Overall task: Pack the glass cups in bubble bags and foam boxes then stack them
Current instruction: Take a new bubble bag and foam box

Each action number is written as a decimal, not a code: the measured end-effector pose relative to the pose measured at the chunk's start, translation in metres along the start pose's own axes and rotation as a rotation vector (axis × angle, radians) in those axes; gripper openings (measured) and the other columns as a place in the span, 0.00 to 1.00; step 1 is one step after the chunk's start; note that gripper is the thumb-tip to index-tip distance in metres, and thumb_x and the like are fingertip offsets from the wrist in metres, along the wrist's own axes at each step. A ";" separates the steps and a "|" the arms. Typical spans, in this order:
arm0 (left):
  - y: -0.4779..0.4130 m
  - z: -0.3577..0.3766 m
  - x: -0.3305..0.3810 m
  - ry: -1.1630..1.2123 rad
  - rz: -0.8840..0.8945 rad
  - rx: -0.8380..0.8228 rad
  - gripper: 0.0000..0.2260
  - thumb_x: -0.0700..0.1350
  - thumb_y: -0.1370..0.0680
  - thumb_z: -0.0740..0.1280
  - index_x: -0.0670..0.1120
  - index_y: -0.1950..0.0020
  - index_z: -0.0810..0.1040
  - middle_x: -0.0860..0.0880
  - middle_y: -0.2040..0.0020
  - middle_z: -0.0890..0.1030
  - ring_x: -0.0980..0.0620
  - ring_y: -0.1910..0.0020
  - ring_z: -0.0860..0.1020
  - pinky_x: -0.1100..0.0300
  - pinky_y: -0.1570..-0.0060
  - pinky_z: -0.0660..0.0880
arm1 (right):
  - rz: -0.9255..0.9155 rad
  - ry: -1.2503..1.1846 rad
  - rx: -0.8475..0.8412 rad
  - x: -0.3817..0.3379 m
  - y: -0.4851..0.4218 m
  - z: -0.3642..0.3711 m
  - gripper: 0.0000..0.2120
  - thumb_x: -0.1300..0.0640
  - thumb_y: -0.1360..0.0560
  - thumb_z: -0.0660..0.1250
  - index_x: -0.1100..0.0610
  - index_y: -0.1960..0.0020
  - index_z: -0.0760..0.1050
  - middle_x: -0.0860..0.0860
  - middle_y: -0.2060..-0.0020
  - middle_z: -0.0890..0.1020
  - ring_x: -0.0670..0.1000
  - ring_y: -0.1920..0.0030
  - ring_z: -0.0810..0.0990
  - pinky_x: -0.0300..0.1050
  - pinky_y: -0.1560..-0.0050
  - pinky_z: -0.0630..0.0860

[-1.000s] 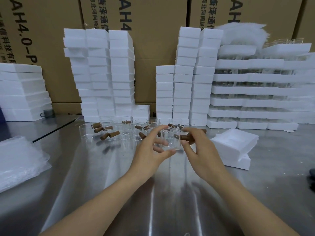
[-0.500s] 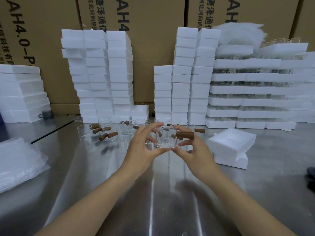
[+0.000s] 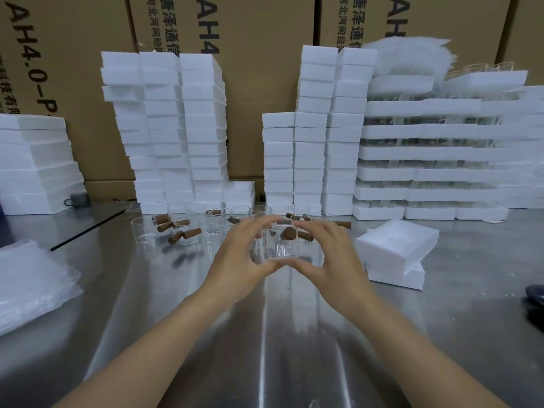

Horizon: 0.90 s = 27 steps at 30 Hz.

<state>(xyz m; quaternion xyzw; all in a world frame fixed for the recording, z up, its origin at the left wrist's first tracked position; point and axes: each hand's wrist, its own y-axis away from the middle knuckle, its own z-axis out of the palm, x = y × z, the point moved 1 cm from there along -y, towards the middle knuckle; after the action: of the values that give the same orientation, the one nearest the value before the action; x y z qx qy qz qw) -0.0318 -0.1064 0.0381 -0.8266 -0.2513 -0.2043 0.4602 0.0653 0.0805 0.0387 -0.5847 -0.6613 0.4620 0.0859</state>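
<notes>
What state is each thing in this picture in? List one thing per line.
Cup: held in both hands, unbagged.
Left hand: grips the cup.
Right hand: grips the cup.
Other cups: on the table, unbagged.
Foam box: open, empty.
Bags: piled flat, empty.
Stacks: upright along the back.

Two hands point(image 3: 235, 260) point(image 3: 335, 257), one held glass cup point(image 3: 278, 250), two loose foam boxes point(image 3: 412, 245) point(image 3: 394, 276).

- Left hand point(image 3: 235, 260): bare, the forearm behind it uncovered as far as it shows.
- Right hand point(image 3: 335, 260): bare as well, forearm likewise uncovered.
</notes>
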 end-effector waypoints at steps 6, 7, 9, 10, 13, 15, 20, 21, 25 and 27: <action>-0.004 -0.003 -0.002 0.163 -0.067 -0.018 0.25 0.54 0.31 0.85 0.64 0.36 0.81 0.59 0.42 0.85 0.57 0.39 0.81 0.54 0.48 0.76 | -0.012 -0.017 -0.038 -0.002 0.000 0.000 0.32 0.36 0.25 0.72 0.39 0.24 0.66 0.33 0.31 0.69 0.35 0.30 0.64 0.26 0.34 0.60; -0.005 -0.004 -0.002 0.208 -0.080 -0.028 0.25 0.52 0.31 0.85 0.63 0.37 0.82 0.58 0.41 0.85 0.59 0.39 0.81 0.52 0.50 0.77 | -0.003 -0.031 -0.054 -0.001 0.000 -0.001 0.33 0.35 0.25 0.71 0.39 0.23 0.66 0.32 0.30 0.69 0.36 0.30 0.64 0.28 0.33 0.61; -0.007 -0.005 -0.003 0.249 -0.096 -0.062 0.25 0.50 0.31 0.84 0.60 0.36 0.83 0.60 0.38 0.84 0.61 0.38 0.81 0.45 0.50 0.80 | 0.003 -0.038 -0.076 0.000 -0.001 -0.002 0.33 0.34 0.26 0.72 0.40 0.24 0.68 0.32 0.31 0.70 0.37 0.29 0.65 0.31 0.31 0.63; -0.007 -0.005 -0.005 0.251 -0.103 -0.084 0.26 0.50 0.30 0.85 0.60 0.34 0.82 0.61 0.36 0.83 0.61 0.36 0.80 0.43 0.47 0.81 | 0.000 -0.023 -0.077 0.000 -0.001 -0.003 0.32 0.34 0.26 0.72 0.40 0.25 0.69 0.33 0.30 0.71 0.37 0.29 0.66 0.32 0.30 0.63; -0.005 -0.004 -0.008 0.262 -0.130 -0.085 0.37 0.53 0.33 0.86 0.66 0.27 0.76 0.64 0.34 0.81 0.61 0.34 0.79 0.50 0.44 0.83 | 0.001 0.031 -0.077 -0.001 -0.001 -0.003 0.32 0.35 0.26 0.73 0.39 0.25 0.68 0.34 0.29 0.73 0.35 0.30 0.68 0.31 0.31 0.63; -0.003 -0.002 -0.007 0.282 -0.128 -0.044 0.45 0.57 0.37 0.87 0.71 0.24 0.69 0.66 0.36 0.79 0.61 0.37 0.80 0.56 0.47 0.83 | 0.013 0.049 -0.068 -0.001 0.000 -0.004 0.33 0.35 0.26 0.73 0.40 0.25 0.68 0.35 0.30 0.74 0.37 0.30 0.70 0.35 0.32 0.66; 0.000 -0.006 -0.006 0.021 -0.009 0.009 0.46 0.57 0.31 0.85 0.73 0.21 0.63 0.66 0.34 0.75 0.58 0.35 0.80 0.63 0.42 0.76 | -0.044 0.122 -0.033 -0.008 0.000 -0.009 0.30 0.39 0.26 0.73 0.43 0.26 0.71 0.40 0.35 0.72 0.41 0.32 0.68 0.38 0.37 0.71; 0.001 -0.007 -0.005 -0.095 0.045 0.006 0.43 0.57 0.29 0.83 0.73 0.21 0.63 0.68 0.32 0.74 0.59 0.33 0.77 0.59 0.39 0.75 | -0.073 0.144 -0.033 -0.011 0.000 -0.009 0.30 0.39 0.26 0.71 0.43 0.25 0.71 0.41 0.35 0.72 0.42 0.32 0.68 0.39 0.38 0.71; 0.004 -0.008 0.002 -0.292 0.148 0.006 0.31 0.62 0.27 0.76 0.67 0.25 0.72 0.68 0.37 0.79 0.64 0.36 0.72 0.54 0.37 0.77 | -0.181 0.164 -0.006 -0.019 0.001 -0.007 0.30 0.43 0.25 0.74 0.44 0.25 0.71 0.41 0.36 0.72 0.43 0.34 0.70 0.42 0.36 0.73; 0.003 -0.007 0.002 -0.225 0.130 0.044 0.30 0.64 0.28 0.77 0.66 0.27 0.75 0.68 0.39 0.81 0.63 0.36 0.74 0.63 0.38 0.74 | -0.153 0.139 0.004 -0.018 0.000 -0.008 0.33 0.40 0.24 0.73 0.45 0.23 0.68 0.41 0.34 0.72 0.43 0.33 0.70 0.40 0.33 0.71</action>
<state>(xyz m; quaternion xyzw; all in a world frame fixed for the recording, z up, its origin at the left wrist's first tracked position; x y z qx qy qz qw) -0.0287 -0.1138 0.0409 -0.8484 -0.2517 -0.0746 0.4596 0.0763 0.0691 0.0512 -0.5628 -0.6957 0.4136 0.1679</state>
